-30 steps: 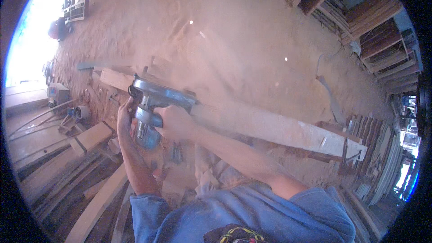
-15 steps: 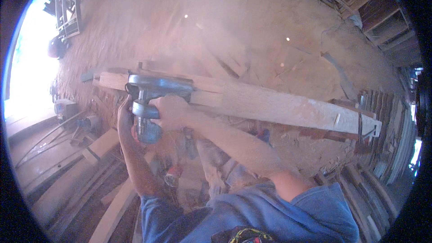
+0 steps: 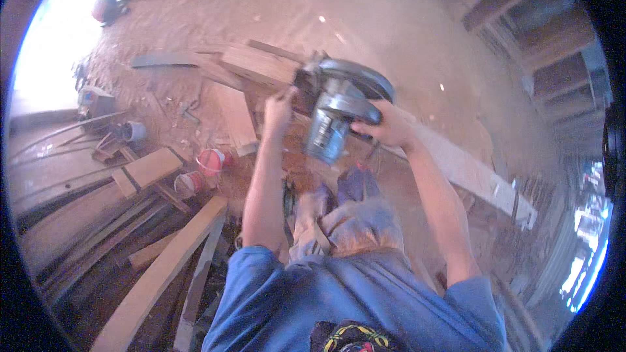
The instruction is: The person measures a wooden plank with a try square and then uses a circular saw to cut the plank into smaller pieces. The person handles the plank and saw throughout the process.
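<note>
A blue-grey hand-held circular saw (image 3: 336, 107) sits at the near end of a long pale wooden plank (image 3: 456, 163). The plank runs from the upper middle down to the right. My right hand (image 3: 385, 127) grips the saw's handle on its right side. My left hand (image 3: 279, 109) is at the saw's left side, fingers bent against the tool or the plank end; which of the two it grips is unclear. Both forearms reach up from my blue shirt.
Sawdust covers the ground. Loose boards (image 3: 163, 267) and offcuts (image 3: 147, 169) lie at the lower left, with two small red-and-white tins (image 3: 212, 160) and a grey tin (image 3: 134, 132) nearby. Stacked timber (image 3: 541, 32) stands at the upper right. Bright daylight comes in at the far left.
The view has swung, so saw and plank now sit right of centre. The saw has turned and stands at the plank's near end, with my hands now on either side of it.
</note>
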Action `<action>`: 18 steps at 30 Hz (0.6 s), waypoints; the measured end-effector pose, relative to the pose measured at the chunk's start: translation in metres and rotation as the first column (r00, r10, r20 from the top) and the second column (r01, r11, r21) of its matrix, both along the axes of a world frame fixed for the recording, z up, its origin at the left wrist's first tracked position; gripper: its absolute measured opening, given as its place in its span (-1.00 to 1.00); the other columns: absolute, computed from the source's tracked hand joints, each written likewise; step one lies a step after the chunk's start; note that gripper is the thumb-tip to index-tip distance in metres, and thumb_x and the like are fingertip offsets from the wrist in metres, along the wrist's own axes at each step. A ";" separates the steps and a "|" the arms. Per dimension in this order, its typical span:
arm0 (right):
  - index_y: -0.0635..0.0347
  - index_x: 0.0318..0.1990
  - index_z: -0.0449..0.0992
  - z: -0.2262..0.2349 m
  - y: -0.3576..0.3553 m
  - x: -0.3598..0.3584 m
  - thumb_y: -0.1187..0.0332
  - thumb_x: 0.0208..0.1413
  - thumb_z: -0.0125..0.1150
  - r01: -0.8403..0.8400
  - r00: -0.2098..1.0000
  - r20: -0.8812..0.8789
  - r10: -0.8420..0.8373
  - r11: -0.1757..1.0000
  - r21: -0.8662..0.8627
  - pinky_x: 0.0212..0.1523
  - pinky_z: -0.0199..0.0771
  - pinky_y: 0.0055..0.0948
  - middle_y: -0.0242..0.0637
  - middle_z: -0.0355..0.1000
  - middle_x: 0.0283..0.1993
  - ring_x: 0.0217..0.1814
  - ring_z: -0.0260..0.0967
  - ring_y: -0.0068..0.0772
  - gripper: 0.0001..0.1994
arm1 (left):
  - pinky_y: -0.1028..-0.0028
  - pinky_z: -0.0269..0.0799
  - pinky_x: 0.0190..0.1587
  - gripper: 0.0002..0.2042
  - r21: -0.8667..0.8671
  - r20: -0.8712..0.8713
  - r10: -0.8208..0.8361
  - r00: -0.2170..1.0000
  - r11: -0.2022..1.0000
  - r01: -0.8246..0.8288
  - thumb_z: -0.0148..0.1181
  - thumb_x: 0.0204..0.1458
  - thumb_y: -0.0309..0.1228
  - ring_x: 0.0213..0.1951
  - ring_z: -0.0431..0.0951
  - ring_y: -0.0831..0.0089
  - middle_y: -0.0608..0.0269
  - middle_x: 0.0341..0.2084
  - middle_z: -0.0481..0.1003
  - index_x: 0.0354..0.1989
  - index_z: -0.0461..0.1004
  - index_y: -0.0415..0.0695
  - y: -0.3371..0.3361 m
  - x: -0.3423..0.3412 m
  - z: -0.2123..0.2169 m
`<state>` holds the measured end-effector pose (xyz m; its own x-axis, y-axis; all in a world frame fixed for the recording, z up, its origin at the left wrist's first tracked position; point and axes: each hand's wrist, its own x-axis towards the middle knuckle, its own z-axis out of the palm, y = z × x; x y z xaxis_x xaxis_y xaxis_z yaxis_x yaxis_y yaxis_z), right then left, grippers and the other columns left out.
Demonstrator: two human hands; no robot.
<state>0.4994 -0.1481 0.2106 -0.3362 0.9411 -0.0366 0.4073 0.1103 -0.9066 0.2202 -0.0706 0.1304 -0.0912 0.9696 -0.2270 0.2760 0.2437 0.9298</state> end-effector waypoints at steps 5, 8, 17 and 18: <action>0.26 -0.25 0.56 0.031 -0.006 -0.021 0.31 -0.01 0.48 0.086 0.996 0.010 -0.085 0.985 -0.152 -0.21 0.39 -0.41 -0.42 0.51 -0.39 -0.30 0.38 -0.53 -0.73 | 0.33 0.45 0.05 -0.57 -0.104 0.058 -0.003 0.998 0.995 0.009 0.25 0.15 -0.10 -0.04 0.63 0.26 0.01 -0.13 0.65 0.03 0.60 -0.18 0.006 -0.016 -0.017; 0.26 -0.11 0.60 0.040 -0.006 -0.022 0.32 -0.03 0.47 0.108 0.990 0.109 -0.088 0.974 -0.200 -0.11 0.44 -0.33 -0.35 0.59 -0.31 -0.22 0.46 -0.46 -0.67 | 0.32 0.45 0.05 -0.57 -0.097 0.027 -0.015 1.000 0.995 0.018 0.23 0.14 -0.06 -0.01 0.63 0.20 0.01 -0.10 0.64 0.05 0.60 -0.09 0.003 -0.013 -0.009; 0.21 -0.11 0.61 0.038 -0.001 -0.019 0.23 -0.02 0.49 0.155 0.968 0.228 -0.101 0.959 -0.237 -0.10 0.48 -0.30 -0.27 0.61 -0.29 -0.21 0.53 -0.33 -0.64 | 0.33 0.42 0.09 -0.55 -0.122 -0.006 -0.035 0.999 0.992 0.034 0.19 0.15 -0.05 0.03 0.61 0.17 -0.01 -0.09 0.63 0.08 0.58 -0.09 0.003 -0.010 0.005; 0.21 -0.10 0.61 0.039 0.002 -0.019 0.22 -0.02 0.49 0.151 0.967 0.235 -0.096 0.962 -0.228 -0.09 0.48 -0.30 -0.25 0.62 -0.27 -0.19 0.54 -0.32 -0.63 | 0.32 0.42 0.09 -0.55 -0.125 0.004 -0.027 1.000 0.992 0.027 0.18 0.15 -0.07 0.03 0.61 0.18 -0.02 -0.09 0.63 0.09 0.57 -0.12 0.004 -0.010 -0.002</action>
<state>0.4803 -0.1460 0.2498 -0.1758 0.9281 -0.3282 0.5952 -0.1654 -0.7863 0.2106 -0.0668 0.1288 -0.0647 0.9358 -0.3465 0.2817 0.3502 0.8933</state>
